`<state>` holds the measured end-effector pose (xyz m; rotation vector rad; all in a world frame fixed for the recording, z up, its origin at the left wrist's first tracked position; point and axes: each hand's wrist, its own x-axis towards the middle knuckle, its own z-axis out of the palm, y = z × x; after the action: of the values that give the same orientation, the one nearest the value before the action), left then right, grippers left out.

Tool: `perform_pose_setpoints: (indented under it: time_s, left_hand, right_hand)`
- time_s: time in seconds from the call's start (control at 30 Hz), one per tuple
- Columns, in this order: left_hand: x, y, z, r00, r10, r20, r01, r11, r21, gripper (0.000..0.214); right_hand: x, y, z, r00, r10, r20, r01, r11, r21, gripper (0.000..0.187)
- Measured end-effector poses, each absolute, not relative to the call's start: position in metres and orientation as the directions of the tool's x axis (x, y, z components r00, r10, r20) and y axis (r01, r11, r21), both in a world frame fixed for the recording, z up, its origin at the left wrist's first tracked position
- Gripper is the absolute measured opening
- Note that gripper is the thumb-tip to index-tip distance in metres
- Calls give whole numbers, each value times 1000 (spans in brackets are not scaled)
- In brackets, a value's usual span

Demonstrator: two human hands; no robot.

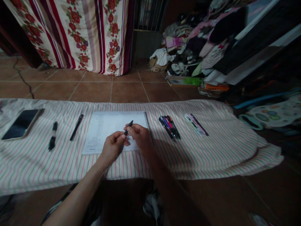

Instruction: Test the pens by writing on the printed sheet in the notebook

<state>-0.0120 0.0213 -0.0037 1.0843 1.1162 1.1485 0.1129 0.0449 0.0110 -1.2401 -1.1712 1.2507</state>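
from the head camera, we look down on our two bare hands, which meet over an open notebook (117, 121) with one black pen (129, 124) between them. our left hand (113, 144) has its fingers curled in, thumb and fingertips closed at the lower end of the pen. our right hand (140, 135) comes from the other side, its thumb and forefinger pinched around the barrel higher up, the other fingers loosely bent. the pen is tilted, its upper end leaning to the right and away from us, above the printed and ruled page; we cannot tell whether it touches the paper.

the notebook lies on a striped cloth (218, 144), its spiral binding (146, 121) along the right edge. to the left of it we have a slim dark pen (76, 127), then a black marker with a pale band (53, 136), and farther left a phone (22, 123) with a dark screen. just right of the binding lies a bunch of pens (169, 127), black, blue and red among them, side by side; past these lies a smaller group of pale and dark pens (197, 124).

beyond the cloth we see a tiled floor (127, 91), a flowered curtain (81, 37) and a heap of clothes (197, 45).
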Motion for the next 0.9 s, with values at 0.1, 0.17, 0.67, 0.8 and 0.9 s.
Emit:
perform_pose_setpoints:
  time_s: [0.1, 0.17, 0.67, 0.8, 0.9]
  left_hand:
    - [-11, 20, -4, 36, 994, -101, -120, 105, 987, 21]
    - [-12, 19, -3, 58, 992, -114, -126, 121, 985, 21]
    - [-18, 18, -7, 108, 991, -83, -151, 99, 983, 19]
    - [-19, 17, -1, 208, 975, -76, -181, 115, 977, 27]
    - [-20, 18, 0, 226, 971, -81, -170, 122, 978, 28]
  right_hand:
    - [112, 44, 11, -19, 997, -70, -53, -70, -996, 23]
    - [113, 43, 11, -52, 996, -72, -98, -77, -992, 24]
    - [104, 41, 16, 7, 995, -102, -10, -102, -995, 23]
    - [106, 39, 21, -57, 991, -118, -66, -122, -990, 29]
    - [107, 39, 19, -64, 992, -107, -98, -113, -989, 26]
